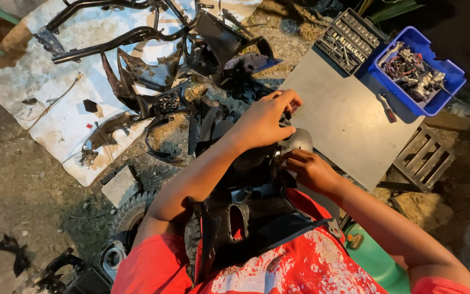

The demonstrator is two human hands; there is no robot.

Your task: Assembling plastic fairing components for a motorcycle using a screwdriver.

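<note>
while both hands are bunched up at the centre of the frame, the thing they're working on is a black plastic scooter body panel (257, 218) with a grey rounded housing (298, 142) at its top end, propped against the person's lap just below centre. left hand (265, 121) is curled over the top of the housing, fingers closed down on something small and dark at its upper edge, can't tell what exactly. right hand (310, 170) is pinching the lower rim of the housing, fingers closed on it.

my read on handling: the panel looks light but awkward, long and curvy, thin moulded plastic that flexes and probably cracks at tabs if twisted. glossy too, so likely a bit slippery. best held by the thick edges or around the housing, not by the thin fins.

around it: grey flat board (349, 120) right of centre, blue bin (436, 100) of small parts at upper right, socket set case (349, 39) beside it, a red-handled tool (387, 108) on the board. black frame tubes (104, 41) and more fairing pieces (153, 76) sit on a white sheet (55, 130) at upper left, a tyre (129, 215) at lower left.
</note>
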